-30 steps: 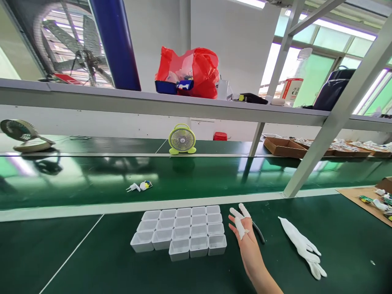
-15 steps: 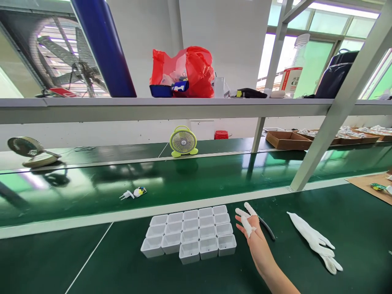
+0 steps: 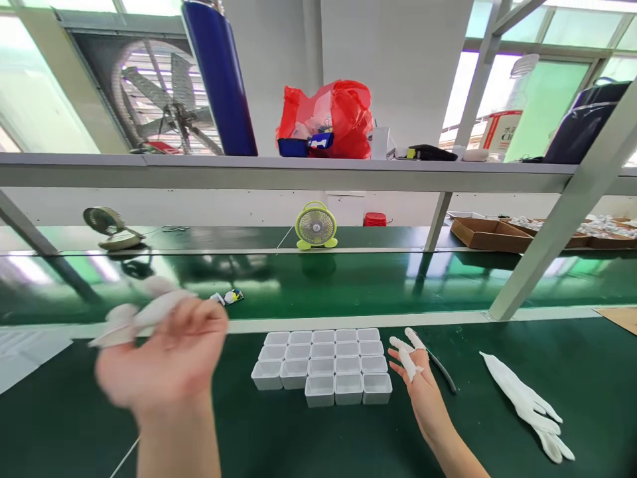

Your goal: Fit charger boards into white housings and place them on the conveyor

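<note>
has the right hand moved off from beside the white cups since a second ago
No. The right hand still rests on the green mat just right of the white cups, as before.

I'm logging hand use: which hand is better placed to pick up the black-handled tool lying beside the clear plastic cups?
Right hand: it rests by the black-handled tool, fingertips near it. The left hand is raised, blurred, beyond the clear plastic cups.

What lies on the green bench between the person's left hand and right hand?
In the head view, a cluster of clear plastic cups sits on the bench between the blurred, raised left hand and the right hand, close beside the right hand.
</note>
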`<action>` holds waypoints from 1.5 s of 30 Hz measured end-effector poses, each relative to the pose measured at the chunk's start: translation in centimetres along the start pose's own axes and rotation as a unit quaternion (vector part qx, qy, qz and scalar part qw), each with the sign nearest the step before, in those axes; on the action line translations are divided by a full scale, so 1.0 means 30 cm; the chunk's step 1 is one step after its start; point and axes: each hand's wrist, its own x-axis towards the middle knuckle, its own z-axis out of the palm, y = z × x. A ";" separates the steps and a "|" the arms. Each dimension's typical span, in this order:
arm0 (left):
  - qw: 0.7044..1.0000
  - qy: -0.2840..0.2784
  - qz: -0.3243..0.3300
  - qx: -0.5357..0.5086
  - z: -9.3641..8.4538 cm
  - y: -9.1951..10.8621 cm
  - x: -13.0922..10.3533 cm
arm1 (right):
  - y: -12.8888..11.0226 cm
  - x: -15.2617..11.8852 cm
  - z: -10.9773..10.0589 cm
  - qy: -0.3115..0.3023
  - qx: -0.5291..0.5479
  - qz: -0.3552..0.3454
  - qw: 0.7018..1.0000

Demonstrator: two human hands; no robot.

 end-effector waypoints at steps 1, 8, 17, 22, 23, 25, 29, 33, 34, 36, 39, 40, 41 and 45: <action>0.998 -0.015 -0.007 -0.056 0.017 -0.050 -0.007 | 0.001 0.003 -0.003 -0.001 -0.002 0.000 1.000; 0.954 -0.142 -0.264 -0.007 0.085 -0.271 -0.116 | -0.011 0.009 0.001 0.003 -0.021 0.003 1.000; 0.919 -0.234 -0.317 -0.020 0.071 -0.291 -0.164 | -0.005 0.004 -0.001 -0.002 -0.036 0.002 0.999; 0.906 -0.253 -0.338 -0.025 0.069 -0.284 -0.176 | -0.025 0.012 0.002 0.003 -0.066 -0.016 0.998; 0.902 -0.255 -0.348 -0.028 0.068 -0.281 -0.178 | -0.051 0.010 0.007 -0.003 -0.075 -0.023 0.997; 0.896 -0.255 -0.363 -0.028 0.068 -0.275 -0.184 | -0.134 -0.006 0.021 -0.042 -0.102 -0.048 0.993; 0.903 -0.256 -0.345 0.021 0.071 -0.270 -0.201 | -0.367 -0.081 0.051 -0.088 -0.215 -0.255 0.939; 0.887 -0.291 -0.349 0.086 0.075 -0.276 -0.221 | -0.503 -0.154 0.075 -0.082 -0.353 -0.484 0.797; 0.876 -0.309 -0.358 0.095 0.078 -0.279 -0.226 | -0.510 -0.162 0.079 -0.100 -0.378 -0.505 0.769; 0.856 -0.344 -0.371 0.107 0.088 -0.286 -0.234 | -0.501 -0.165 0.082 -0.149 -0.411 -0.511 0.740; 0.843 -0.372 -0.368 0.129 0.107 -0.295 -0.244 | -0.476 -0.155 0.077 -0.194 -0.417 -0.496 0.737; 0.842 -0.374 -0.364 0.136 0.110 -0.297 -0.246 | -0.472 -0.153 0.074 -0.196 -0.412 -0.498 0.738; 0.842 -0.375 -0.360 0.141 0.112 -0.300 -0.249 | -0.471 -0.153 0.072 -0.195 -0.408 -0.502 0.737; 0.840 -0.391 -0.344 0.150 0.095 -0.311 -0.257 | -0.479 -0.159 0.076 -0.181 -0.418 -0.534 0.713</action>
